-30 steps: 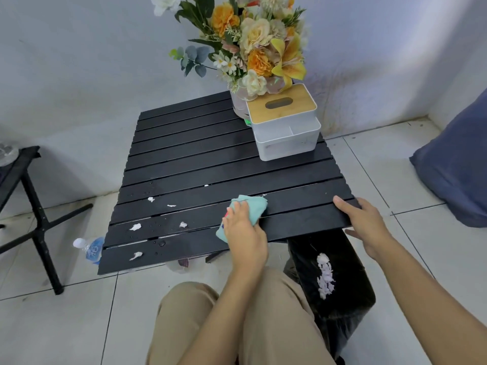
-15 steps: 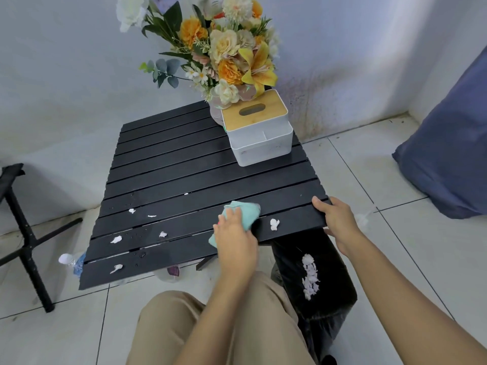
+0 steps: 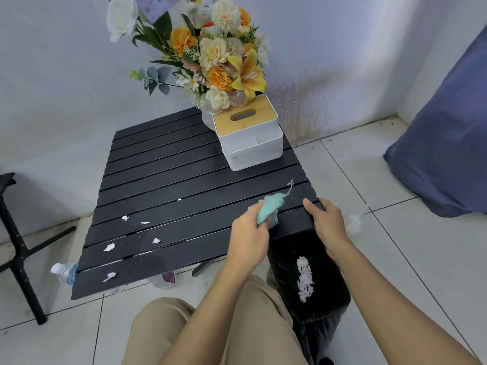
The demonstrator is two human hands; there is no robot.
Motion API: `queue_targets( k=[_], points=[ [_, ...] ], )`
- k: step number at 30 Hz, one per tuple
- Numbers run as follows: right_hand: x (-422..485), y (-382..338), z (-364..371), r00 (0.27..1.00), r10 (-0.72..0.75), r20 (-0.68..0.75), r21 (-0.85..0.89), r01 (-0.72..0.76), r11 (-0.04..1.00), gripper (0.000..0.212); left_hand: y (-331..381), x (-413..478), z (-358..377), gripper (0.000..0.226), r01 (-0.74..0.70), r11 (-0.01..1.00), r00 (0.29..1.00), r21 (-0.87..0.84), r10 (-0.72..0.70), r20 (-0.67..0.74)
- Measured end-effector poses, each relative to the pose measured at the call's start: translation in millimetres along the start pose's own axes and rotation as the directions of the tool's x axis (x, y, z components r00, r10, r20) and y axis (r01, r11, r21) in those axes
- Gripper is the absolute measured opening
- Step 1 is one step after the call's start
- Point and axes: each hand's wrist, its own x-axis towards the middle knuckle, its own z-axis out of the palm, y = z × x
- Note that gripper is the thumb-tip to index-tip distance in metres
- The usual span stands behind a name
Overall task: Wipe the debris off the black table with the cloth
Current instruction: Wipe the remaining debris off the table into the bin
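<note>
L hand (image 3: 247,238) fingers clamped on the cloth (image 3: 271,206); looked soft, limp, so I'd bunch it mid-wad. R hand (image 3: 328,222) gripped black table (image 3: 171,180) edge, 3 o'clock.

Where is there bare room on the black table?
On the black table, bare slats lie far left, beside the tissue box. White scraps dot the near left; left hand, cloth and right hand crowd the near-right corner.

A: Bright enough?
B: Yes, soft and even; a pale sheen lies on the worktop (image 3: 168,185), faint shadows beneath it.
A: Sharp?
B: Mostly. The cloth (image 3: 271,206) smears with motion, and the wall (image 3: 52,101) and floor tiles (image 3: 421,259) bow toward the edges.
</note>
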Motion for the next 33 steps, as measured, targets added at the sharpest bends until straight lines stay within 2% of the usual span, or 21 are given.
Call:
queue_targets(
  k=[2, 3, 5, 7, 9, 11, 14, 16, 17, 19, 22, 24, 25, 26, 28, 31, 33],
  points=[
    [-0.4, 1.5, -0.2, 0.999, -0.047, -0.016, -0.056, 0.046, 0.997, 0.032, -0.2, -12.2, 18.7, 0.046, -0.125, 0.971, 0.989, 0.203, 0.106, 0.102],
    [-2.8, -0.6, -0.1, 0.997, -0.074, -0.011, -0.058, 0.073, 0.996, 0.031, -0.5, -19.6, 24.2, 0.050, -0.189, 0.951, 0.976, 0.246, 0.153, 0.158],
    [-4.8, -1.1, 0.4, 0.990, -0.140, 0.019, -0.039, 0.141, 0.989, 0.040, -2.5, -24.4, 15.8, 0.048, -0.211, 0.966, 0.965, 0.151, 0.181, 0.192],
    [-5.1, -0.5, -1.2, 0.981, -0.187, 0.051, -0.037, 0.189, 0.981, 0.048, -4.3, -14.8, -13.8, 0.040, -0.178, 0.983, 0.980, 0.054, 0.172, 0.097],
    [-3.4, 2.3, -1.2, 0.978, -0.197, 0.075, -0.026, 0.199, 0.980, 0.043, -17.5, 7.1, -50.6, 0.033, -0.089, 0.995, 0.994, -0.036, 0.086, -0.066],
    [-3.0, 3.3, -1.9, 0.980, -0.187, 0.075, -0.034, 0.190, 0.981, 0.040, -40.7, 35.1, -90.3, 0.028, 0.037, 0.993, 0.958, -0.114, -0.067, -0.277],
    [-4.7, 1.2, -0.1, 0.978, -0.200, 0.055, -0.029, 0.202, 0.979, 0.039, -86.9, 68.1, -133.3, 0.028, 0.319, 0.947, 0.832, 0.044, -0.258, -0.491],
    [-4.3, 1.2, 1.7, 0.978, -0.203, 0.039, -0.027, 0.204, 0.979, 0.039, -107.2, 78.7, -130.7, 0.032, 0.503, 0.849, 0.770, 0.158, -0.358, -0.528],
    [-4.7, 1.4, 2.1, 0.978, -0.204, 0.032, -0.028, 0.205, 0.978, 0.039, -107.2, 80.0, -119.6, 0.033, 0.526, 0.826, 0.767, 0.204, -0.356, -0.534],
    [-4.7, 2.4, 3.5, 0.976, -0.215, 0.024, -0.031, 0.216, 0.976, 0.038, -98.2, 80.6, -87.8, 0.038, 0.444, 0.850, 0.820, 0.285, -0.257, -0.512],
    [-2.4, 4.5, 3.2, 0.976, -0.218, 0.020, -0.048, 0.219, 0.975, 0.037, -74.0, 75.8, -44.4, 0.041, 0.160, 0.933, 0.937, 0.323, -0.041, -0.346],
    [-2.2, 6.0, 2.1, 0.976, -0.217, 0.034, -0.053, 0.218, 0.974, 0.036, -58.1, 70.7, -34.8, 0.038, 0.017, 0.975, 0.982, 0.223, 0.025, -0.187],
    [-1.9, 6.2, 1.5, 0.976, -0.212, 0.042, -0.054, 0.214, 0.975, 0.036, -53.7, 68.9, -38.7, 0.035, -0.001, 0.992, 0.992, 0.125, 0.017, -0.125],
    [-2.0, 5.9, 1.0, 0.977, -0.207, 0.045, -0.054, 0.210, 0.976, 0.035, -51.4, 67.7, -47.0, 0.031, 0.001, 0.999, 0.994, 0.034, 0.002, -0.105],
    [-2.1, 5.8, 1.0, 0.977, -0.209, 0.052, -0.057, 0.212, 0.976, 0.036, -57.0, 69.9, -73.8, 0.030, 0.011, 1.000, 0.977, -0.010, -0.012, -0.213],
    [-2.2, 6.0, 2.2, 0.978, -0.204, 0.032, -0.054, 0.206, 0.977, 0.036, -88.0, 80.7, -118.4, 0.033, 0.119, 0.988, 0.904, 0.102, -0.065, -0.422],
    [-2.8, 5.1, 2.9, 0.979, -0.200, 0.033, -0.051, 0.201, 0.978, 0.036, -111.5, 88.3, -128.7, 0.031, 0.240, 0.962, 0.885, 0.128, -0.163, -0.437]
  ],
)
